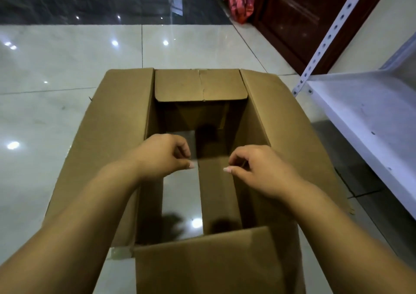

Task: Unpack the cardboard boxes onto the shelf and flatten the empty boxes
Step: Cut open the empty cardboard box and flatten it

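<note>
A big brown cardboard box (121, 122) stands open in the middle of the frame on the shiny white floor (56, 53), and you can see the floor through its open bottom. The left hand (162, 154) and the right hand (254, 170) hang over the opening with fingers curled and holding nothing. A white metal shelf (369, 118) stands at the right edge.

Head view: looks steeply down, close over open cardboard box (126, 122); single view.
</note>
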A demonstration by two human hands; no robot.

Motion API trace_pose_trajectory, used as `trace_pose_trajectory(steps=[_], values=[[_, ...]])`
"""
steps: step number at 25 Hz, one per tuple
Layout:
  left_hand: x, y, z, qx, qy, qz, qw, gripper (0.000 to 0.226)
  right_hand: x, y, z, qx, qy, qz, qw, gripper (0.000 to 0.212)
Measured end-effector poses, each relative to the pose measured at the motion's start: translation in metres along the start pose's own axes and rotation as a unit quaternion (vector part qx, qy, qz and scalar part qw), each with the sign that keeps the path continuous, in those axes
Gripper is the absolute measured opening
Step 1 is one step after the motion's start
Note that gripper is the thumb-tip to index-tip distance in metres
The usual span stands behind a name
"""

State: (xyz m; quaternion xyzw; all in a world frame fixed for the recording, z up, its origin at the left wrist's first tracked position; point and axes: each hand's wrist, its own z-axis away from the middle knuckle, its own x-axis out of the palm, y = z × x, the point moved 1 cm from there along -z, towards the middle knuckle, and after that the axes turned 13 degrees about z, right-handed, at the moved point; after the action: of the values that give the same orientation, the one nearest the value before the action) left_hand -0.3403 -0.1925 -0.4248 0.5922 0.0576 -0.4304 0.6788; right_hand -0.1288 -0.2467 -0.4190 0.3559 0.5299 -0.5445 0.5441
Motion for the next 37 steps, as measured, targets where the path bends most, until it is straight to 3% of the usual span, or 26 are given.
trace_pose_trajectory(steps=[5, 10, 14, 19, 24, 29, 37], values=[[-0.034, -0.023, -0.026, 0.019, 0.121, -0.06, 0.991, 0.044, -0.004, -0.021, -0.046, 0.034, 0.048, 0.049, 0.997, 0.024], [-0.055, -0.045, -0.062, -0.036, 0.183, -0.189, 0.964, 0.075, 0.0, -0.043, -0.087, 0.06, 0.092, 0.084, 0.99, 0.019], [-0.07, -0.054, -0.089, -0.062, 0.205, -0.229, 0.95, 0.075, -0.004, -0.052, -0.118, 0.051, 0.089, 0.111, 0.989, 0.02], [-0.086, -0.065, -0.124, -0.122, 0.222, -0.198, 0.947, 0.069, -0.006, -0.049, -0.163, 0.072, 0.112, 0.149, 0.98, 0.026], [-0.078, -0.074, -0.145, -0.11, 0.244, -0.149, 0.952, 0.061, 0.004, -0.042, -0.203, 0.11, 0.146, 0.177, 0.967, 0.041], [-0.075, -0.078, -0.147, -0.093, 0.262, -0.134, 0.951, 0.066, 0.012, -0.032, -0.225, 0.128, 0.141, 0.214, 0.958, 0.037], [-0.075, -0.075, -0.14, -0.093, 0.261, -0.118, 0.954, 0.07, -0.008, -0.025, -0.22, 0.104, 0.302, 0.186, 0.929, 0.018]])
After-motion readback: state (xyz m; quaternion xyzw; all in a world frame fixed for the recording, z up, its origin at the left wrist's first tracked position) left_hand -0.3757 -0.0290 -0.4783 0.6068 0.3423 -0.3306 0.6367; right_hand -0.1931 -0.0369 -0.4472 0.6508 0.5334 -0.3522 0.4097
